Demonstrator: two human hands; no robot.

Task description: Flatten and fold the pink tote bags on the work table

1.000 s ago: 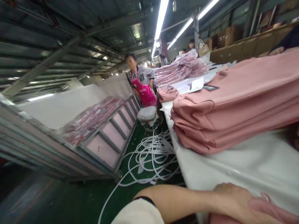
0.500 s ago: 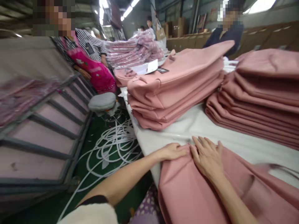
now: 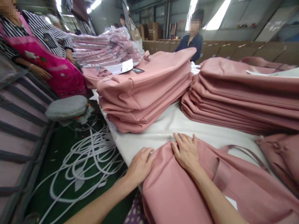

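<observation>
Observed from where I stand: a pink bag (image 3: 173, 186) lies on the near end of the white table (image 3: 158, 135), directly in front of the worker, its near part running out of my view. The right hand (image 3: 187, 152) rests on the bag's upper edge, palm down, fingers extended and slightly apart, closed on nothing. The left hand (image 3: 141, 166) is at the bag's left upper corner — thumb parted from the fingers, no clamp visible; whether the fingertips press the material I cannot tell. A handle (image 3: 221, 175) stands up from the bag to the right of the right forearm, and a white tag (image 3: 231, 203) shows beside that forearm.

Beyond the hands, a stack of pink bags (image 3: 149, 90) sits near the table's left edge, with a white card (image 3: 127, 66) on top. A second, darker-sided stack (image 3: 233, 102) is to its right. Plastic-wrapped goods (image 3: 105, 49) are piled farther back.

On the left, a person in a pink apron (image 3: 53, 70) stands behind a grey stool (image 3: 67, 107); white tubing (image 3: 93, 155) lies in loops on the green floor (image 3: 62, 140). Across the table — a person in a dark top (image 3: 197, 45), before a row of cardboard boxes (image 3: 229, 51).
</observation>
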